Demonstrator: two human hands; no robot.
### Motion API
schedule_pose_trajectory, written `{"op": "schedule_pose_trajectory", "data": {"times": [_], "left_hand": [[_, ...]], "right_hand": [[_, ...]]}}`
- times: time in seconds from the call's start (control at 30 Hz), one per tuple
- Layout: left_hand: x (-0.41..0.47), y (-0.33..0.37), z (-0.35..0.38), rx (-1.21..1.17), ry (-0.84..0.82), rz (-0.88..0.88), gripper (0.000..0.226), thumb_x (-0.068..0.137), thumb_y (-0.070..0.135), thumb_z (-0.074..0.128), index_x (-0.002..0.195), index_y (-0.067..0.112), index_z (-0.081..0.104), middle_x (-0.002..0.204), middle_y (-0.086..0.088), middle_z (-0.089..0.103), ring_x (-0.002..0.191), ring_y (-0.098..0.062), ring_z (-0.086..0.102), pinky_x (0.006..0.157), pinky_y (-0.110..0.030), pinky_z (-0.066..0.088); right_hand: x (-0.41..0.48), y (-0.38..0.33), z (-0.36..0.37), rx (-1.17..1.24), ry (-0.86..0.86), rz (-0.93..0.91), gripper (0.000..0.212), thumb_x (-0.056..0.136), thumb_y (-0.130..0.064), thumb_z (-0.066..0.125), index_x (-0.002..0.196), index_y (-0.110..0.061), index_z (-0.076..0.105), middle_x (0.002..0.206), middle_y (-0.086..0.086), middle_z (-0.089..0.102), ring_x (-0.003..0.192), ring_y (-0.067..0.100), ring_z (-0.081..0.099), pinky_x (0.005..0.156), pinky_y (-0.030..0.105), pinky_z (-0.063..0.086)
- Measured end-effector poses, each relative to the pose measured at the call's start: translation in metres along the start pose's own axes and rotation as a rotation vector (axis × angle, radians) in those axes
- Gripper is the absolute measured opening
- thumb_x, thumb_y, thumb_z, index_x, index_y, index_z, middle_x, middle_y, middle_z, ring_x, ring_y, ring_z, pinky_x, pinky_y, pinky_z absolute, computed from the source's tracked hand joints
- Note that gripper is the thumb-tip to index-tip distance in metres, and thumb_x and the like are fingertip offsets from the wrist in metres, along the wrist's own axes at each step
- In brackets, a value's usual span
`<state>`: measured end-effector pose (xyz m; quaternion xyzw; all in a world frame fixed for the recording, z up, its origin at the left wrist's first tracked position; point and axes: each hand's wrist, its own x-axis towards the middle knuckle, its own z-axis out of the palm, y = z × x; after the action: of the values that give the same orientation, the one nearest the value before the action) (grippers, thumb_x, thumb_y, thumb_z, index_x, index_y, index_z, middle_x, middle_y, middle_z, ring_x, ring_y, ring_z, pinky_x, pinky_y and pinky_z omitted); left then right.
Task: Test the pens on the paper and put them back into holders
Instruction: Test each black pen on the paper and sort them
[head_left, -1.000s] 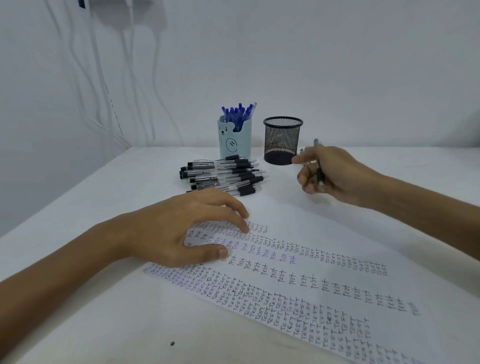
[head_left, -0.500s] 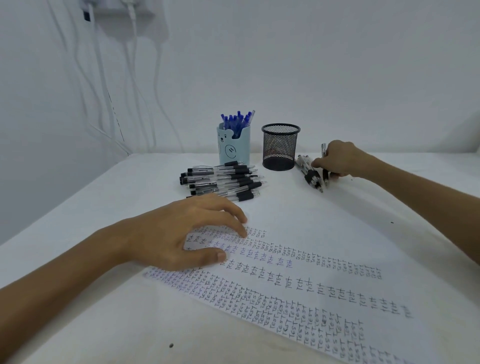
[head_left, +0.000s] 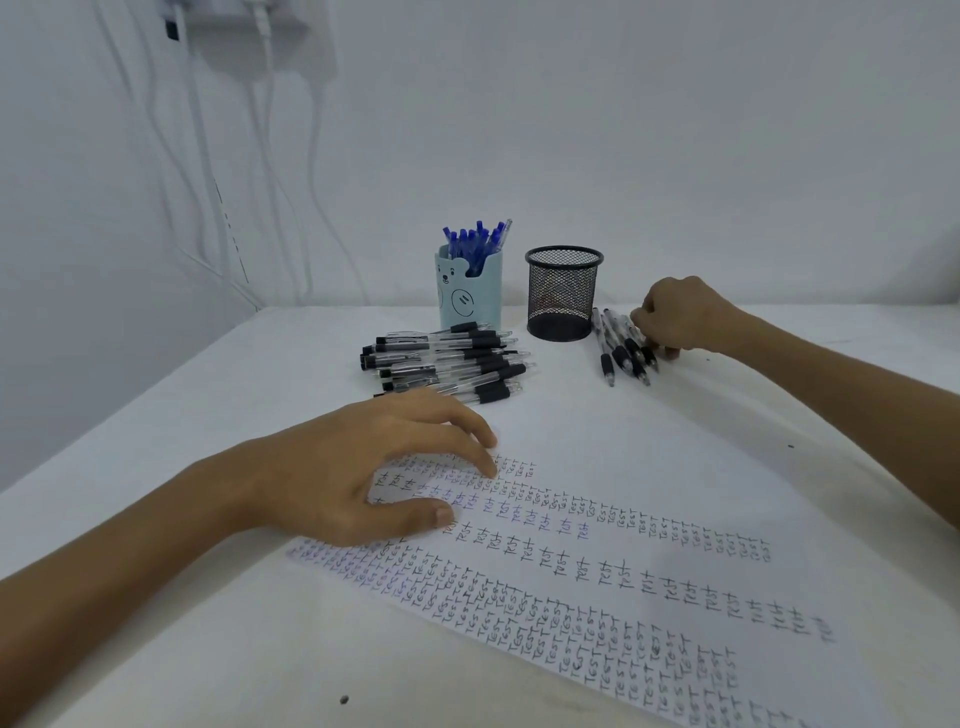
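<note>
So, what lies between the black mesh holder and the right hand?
A few black-grip pens lie there, flat beside the mesh holder; the right hand touches them. Seen in head view.

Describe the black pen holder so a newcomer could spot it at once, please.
At the far edge of the white table, two holders stand side by side. The black mesh holder is the right one. Unlike the pale blue bear holder holding blue pens, no pens stick out of it.
</note>
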<state>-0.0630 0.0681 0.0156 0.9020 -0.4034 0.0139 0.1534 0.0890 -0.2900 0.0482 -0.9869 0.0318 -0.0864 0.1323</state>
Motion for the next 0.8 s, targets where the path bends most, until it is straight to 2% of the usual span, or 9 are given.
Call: {"op": "schedule_pose_trajectory", "data": {"times": [0.07,0.17,0.3,0.4,0.47,0.57,0.67,0.73,0.8], "left_hand": [[0.000,0.004,-0.001,-0.012,0.012,0.022,0.063,0.092,0.083,0.048,0.144,0.048,0.053,0.151,0.026,0.049,0.142,-0.004,0.047,0.114,-0.040,0.044],[0.000,0.004,-0.002,-0.032,0.016,0.024,0.060,0.092,0.080,0.050,0.143,0.047,0.055,0.149,0.025,0.050,0.141,-0.005,0.049,0.113,-0.040,0.045],[0.004,0.002,-0.006,0.018,0.003,0.154,0.039,0.102,0.046,0.063,0.140,0.034,0.062,0.148,0.021,0.051,0.141,-0.008,0.049,0.113,-0.031,0.041],[0.005,-0.001,-0.006,0.046,0.048,0.171,0.034,0.103,0.039,0.063,0.135,0.030,0.065,0.145,0.020,0.054,0.138,-0.007,0.051,0.111,-0.029,0.041],[0.006,-0.003,-0.006,0.064,0.088,0.173,0.030,0.103,0.038,0.063,0.131,0.029,0.068,0.142,0.019,0.057,0.135,-0.007,0.054,0.109,-0.031,0.044],[0.007,-0.005,-0.007,0.076,0.170,0.179,0.024,0.103,0.033,0.061,0.123,0.026,0.072,0.135,0.016,0.061,0.129,-0.008,0.058,0.106,-0.031,0.047],[0.008,-0.006,-0.008,0.141,0.266,0.165,0.021,0.101,0.030,0.059,0.114,0.025,0.074,0.126,0.015,0.065,0.121,-0.005,0.059,0.103,-0.025,0.046],[0.008,-0.007,-0.009,0.148,0.281,0.144,0.019,0.100,0.029,0.059,0.110,0.027,0.075,0.123,0.016,0.067,0.117,-0.005,0.061,0.101,-0.023,0.045],[0.007,-0.008,-0.009,0.151,0.270,0.140,0.018,0.100,0.028,0.059,0.108,0.027,0.076,0.120,0.017,0.067,0.115,-0.006,0.061,0.099,-0.022,0.044]], "right_hand": [[-0.004,-0.004,-0.003,-0.033,0.016,0.012,0.034,0.095,-0.019,0.048,0.073,0.000,0.066,0.065,0.013,0.067,0.071,0.030,0.066,0.064,0.029,0.052],[-0.012,-0.015,-0.004,-0.089,0.077,0.004,0.031,0.097,-0.020,0.048,0.073,-0.003,0.056,0.072,0.011,0.059,0.067,0.029,0.056,0.061,0.028,0.040],[-0.026,-0.034,-0.006,-0.179,0.194,-0.074,0.026,0.099,-0.023,0.048,0.091,-0.001,0.061,0.092,0.014,0.055,0.078,0.033,0.049,0.069,0.033,0.038],[-0.044,-0.055,-0.005,-0.218,0.294,-0.179,0.027,0.098,-0.026,0.050,0.102,-0.004,0.066,0.093,0.014,0.055,0.079,0.033,0.047,0.069,0.034,0.038],[-0.058,-0.068,-0.003,-0.188,0.362,-0.297,0.026,0.096,-0.028,0.052,0.100,-0.008,0.068,0.095,0.016,0.063,0.080,0.034,0.053,0.068,0.033,0.039],[-0.074,-0.085,0.005,-0.021,0.340,-0.641,0.017,0.094,-0.030,0.058,0.094,-0.016,0.069,0.084,-0.001,0.063,0.084,0.029,0.064,0.066,0.031,0.042],[-0.082,-0.094,0.018,-0.049,0.275,-0.954,0.021,0.096,-0.026,0.060,0.112,-0.016,0.069,0.104,-0.002,0.064,0.095,0.021,0.062,0.073,0.038,0.054],[-0.080,-0.097,0.028,-0.145,0.283,-1.030,0.029,0.098,-0.025,0.059,0.125,-0.014,0.066,0.118,0.005,0.062,0.105,0.024,0.059,0.075,0.040,0.056],[-0.076,-0.099,0.033,-0.181,0.272,-1.078,0.029,0.100,-0.028,0.057,0.122,-0.013,0.067,0.117,0.007,0.061,0.105,0.025,0.058,0.071,0.043,0.058]]}}
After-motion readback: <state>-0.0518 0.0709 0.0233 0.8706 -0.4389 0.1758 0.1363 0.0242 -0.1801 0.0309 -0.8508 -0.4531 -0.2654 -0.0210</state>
